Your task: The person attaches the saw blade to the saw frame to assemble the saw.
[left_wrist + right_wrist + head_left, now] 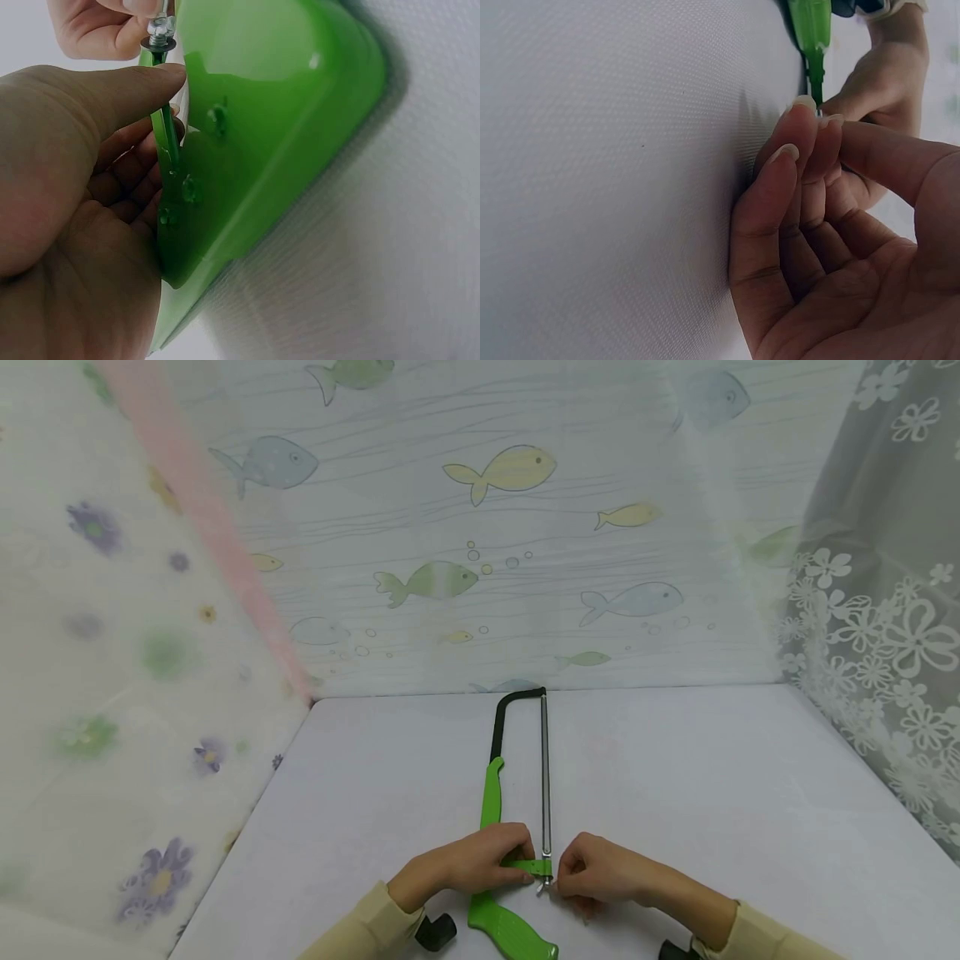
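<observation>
A hacksaw (491, 793) with a green handle and a black front bow lies on the white table, its front end pointing away. Its blade (546, 760) runs along the right side. My left hand (491, 858) holds the green frame by the short arm at the blade's near end, thumb (142, 90) on one side and fingers curled behind. At that end sits a small metal wing nut (543, 886). My right hand (603, 870) pinches it between thumb and forefinger, the tips meeting around the metal in the right wrist view. The other fingers (765, 225) are bent beside the tabletop.
The white tabletop (712, 777) spreads around the saw. A fish-print curtain (495, 527) hangs behind it, a flowered sheet (150, 693) at left and lace (900, 643) at right. Black wrist devices (437, 932) show by both sleeves.
</observation>
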The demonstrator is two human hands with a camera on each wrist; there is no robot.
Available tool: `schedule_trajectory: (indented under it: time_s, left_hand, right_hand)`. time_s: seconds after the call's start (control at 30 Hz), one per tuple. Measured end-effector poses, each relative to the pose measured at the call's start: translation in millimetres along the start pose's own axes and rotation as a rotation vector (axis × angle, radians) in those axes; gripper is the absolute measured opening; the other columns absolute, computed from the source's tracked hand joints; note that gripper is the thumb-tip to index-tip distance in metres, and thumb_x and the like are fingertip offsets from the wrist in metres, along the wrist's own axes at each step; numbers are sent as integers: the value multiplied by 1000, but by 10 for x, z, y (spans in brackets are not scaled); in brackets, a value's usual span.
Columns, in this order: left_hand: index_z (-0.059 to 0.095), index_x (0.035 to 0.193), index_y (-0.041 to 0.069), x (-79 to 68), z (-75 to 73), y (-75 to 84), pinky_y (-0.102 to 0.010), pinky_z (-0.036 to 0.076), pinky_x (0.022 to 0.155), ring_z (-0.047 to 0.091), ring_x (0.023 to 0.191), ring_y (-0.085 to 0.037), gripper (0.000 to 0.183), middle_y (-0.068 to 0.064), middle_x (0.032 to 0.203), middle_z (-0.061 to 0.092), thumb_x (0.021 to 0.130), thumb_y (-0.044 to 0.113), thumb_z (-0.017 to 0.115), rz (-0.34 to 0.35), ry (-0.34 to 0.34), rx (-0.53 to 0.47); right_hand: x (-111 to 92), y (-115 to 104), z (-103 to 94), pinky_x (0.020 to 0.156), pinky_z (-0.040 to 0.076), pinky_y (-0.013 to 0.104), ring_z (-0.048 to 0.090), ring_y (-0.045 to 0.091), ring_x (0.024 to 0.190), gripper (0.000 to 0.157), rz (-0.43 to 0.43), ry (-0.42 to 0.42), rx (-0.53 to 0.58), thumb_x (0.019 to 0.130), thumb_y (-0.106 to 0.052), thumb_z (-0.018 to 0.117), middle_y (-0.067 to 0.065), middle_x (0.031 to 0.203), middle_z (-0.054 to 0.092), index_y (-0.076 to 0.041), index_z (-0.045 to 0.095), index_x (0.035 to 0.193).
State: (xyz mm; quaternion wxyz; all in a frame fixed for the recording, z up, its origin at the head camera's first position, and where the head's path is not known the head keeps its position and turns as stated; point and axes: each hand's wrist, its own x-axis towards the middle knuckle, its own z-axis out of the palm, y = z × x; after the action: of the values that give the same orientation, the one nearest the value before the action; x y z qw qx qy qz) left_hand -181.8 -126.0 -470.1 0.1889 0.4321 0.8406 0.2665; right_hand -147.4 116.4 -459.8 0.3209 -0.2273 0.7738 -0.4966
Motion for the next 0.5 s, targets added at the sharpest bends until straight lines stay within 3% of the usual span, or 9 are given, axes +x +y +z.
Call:
schedule_trajectory:
  time_s: [0.5]
  left_hand:
    - [61, 103, 18, 7, 10, -25, -16, 42, 73, 46, 82, 0, 10, 14, 95, 55, 100, 22, 69, -7, -7, 4]
  right_hand:
    - [10, 53, -5, 46, 41, 21, 54, 8, 48, 24, -22, -14, 12, 95, -9, 69, 0, 58, 59, 3, 70, 74]
